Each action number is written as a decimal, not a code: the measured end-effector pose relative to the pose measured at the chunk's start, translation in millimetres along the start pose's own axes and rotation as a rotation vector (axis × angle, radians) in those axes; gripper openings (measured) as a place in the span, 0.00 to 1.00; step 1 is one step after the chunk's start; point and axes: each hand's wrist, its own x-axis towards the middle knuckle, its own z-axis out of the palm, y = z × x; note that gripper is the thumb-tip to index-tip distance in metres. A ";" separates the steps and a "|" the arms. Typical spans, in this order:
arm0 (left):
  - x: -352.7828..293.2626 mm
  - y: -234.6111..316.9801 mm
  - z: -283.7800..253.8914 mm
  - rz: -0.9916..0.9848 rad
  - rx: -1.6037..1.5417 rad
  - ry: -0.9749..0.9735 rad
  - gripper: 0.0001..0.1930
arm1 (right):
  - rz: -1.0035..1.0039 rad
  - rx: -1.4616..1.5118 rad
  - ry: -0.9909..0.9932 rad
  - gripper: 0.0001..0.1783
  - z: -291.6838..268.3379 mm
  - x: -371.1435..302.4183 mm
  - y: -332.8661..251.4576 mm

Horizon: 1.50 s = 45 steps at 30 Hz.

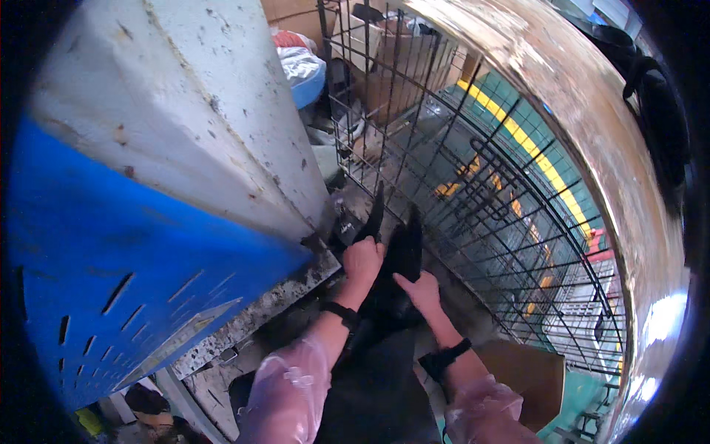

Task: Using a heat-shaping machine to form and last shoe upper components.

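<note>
Between my hands is a dark black thing with two long pointed ends sticking up. It may be soft material, but its kind cannot be made out. My left hand is closed around the left pointed part. Just lower on the right, my right hand grips the thing's right side, thumb toward the middle. Black straps circle both wrists, and thin see-through pinkish sleeves cover my forearms. The lower part of the black thing merges with dark cloth below, so its edge is hidden.
A black wire mesh panel stands ahead and to the right, beside a worn wooden edge. On the left rises a blue and grey metal cabinet with slots. A cardboard box sits at lower right; bags and boxes lie beyond the cabinet.
</note>
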 end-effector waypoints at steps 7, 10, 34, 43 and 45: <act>-58.9 -9.9 -51.7 0.418 0.263 -0.033 0.12 | 0.117 0.094 0.206 0.25 -39.0 -48.2 37.0; -76.0 10.6 -53.0 0.580 0.336 -0.217 0.12 | -0.023 0.133 0.391 0.24 -44.3 -40.4 51.4; -123.4 7.2 6.4 -0.175 -0.717 -0.172 0.23 | 0.295 0.667 -0.055 0.27 -64.8 -102.3 52.3; -136.5 -4.6 -27.3 -0.261 -1.088 -0.446 0.15 | 0.502 1.304 -0.313 0.22 -52.3 -93.4 45.4; -135.7 -18.6 -42.5 -0.285 -1.124 -0.413 0.14 | 0.487 1.349 -0.287 0.20 -54.6 -87.1 40.5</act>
